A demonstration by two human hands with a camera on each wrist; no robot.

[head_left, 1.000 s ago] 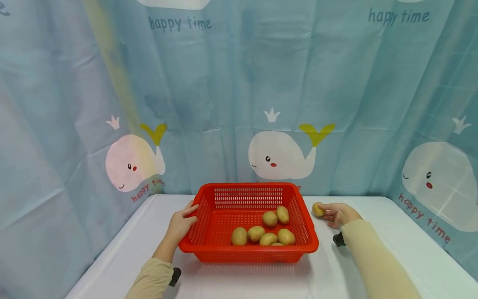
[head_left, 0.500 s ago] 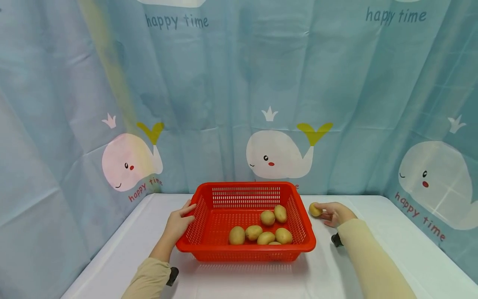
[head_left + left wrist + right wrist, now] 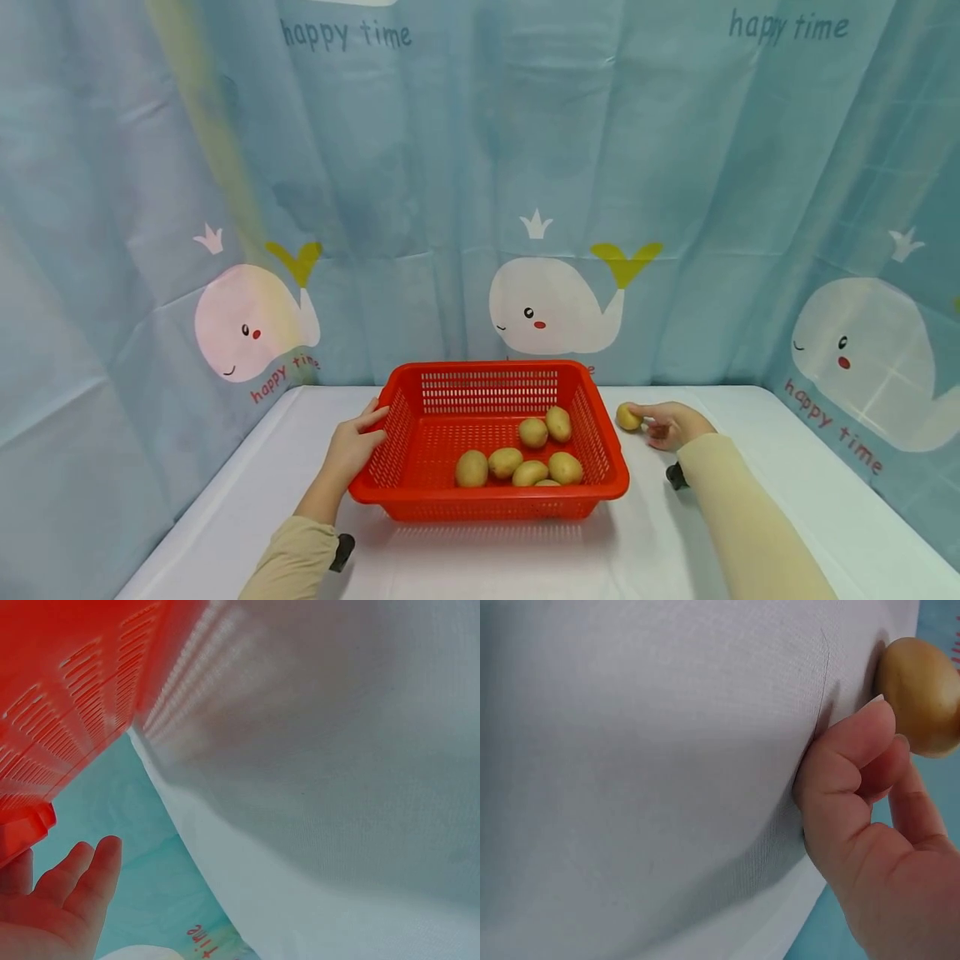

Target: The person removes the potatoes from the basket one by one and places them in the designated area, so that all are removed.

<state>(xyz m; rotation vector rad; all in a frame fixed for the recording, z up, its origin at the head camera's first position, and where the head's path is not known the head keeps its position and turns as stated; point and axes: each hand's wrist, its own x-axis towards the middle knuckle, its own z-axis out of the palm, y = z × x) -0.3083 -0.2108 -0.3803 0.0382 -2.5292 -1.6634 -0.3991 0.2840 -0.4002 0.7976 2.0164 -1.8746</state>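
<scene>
Potatoes (image 3: 472,469), seven in view, lie in the right and front parts of the red plastic basket (image 3: 480,494), lower centre of the frame; your right hand (image 3: 677,427) pinches an eighth potato (image 3: 626,417) outside, at right. With one seen outside, your work looks well along but unfinished. Your left hand (image 3: 349,452), fingers extended, touches the basket's left side. A white-covered table (image 3: 480,571) meets a blue whale-print curtain (image 3: 420,175) lettered "happy time."
</scene>
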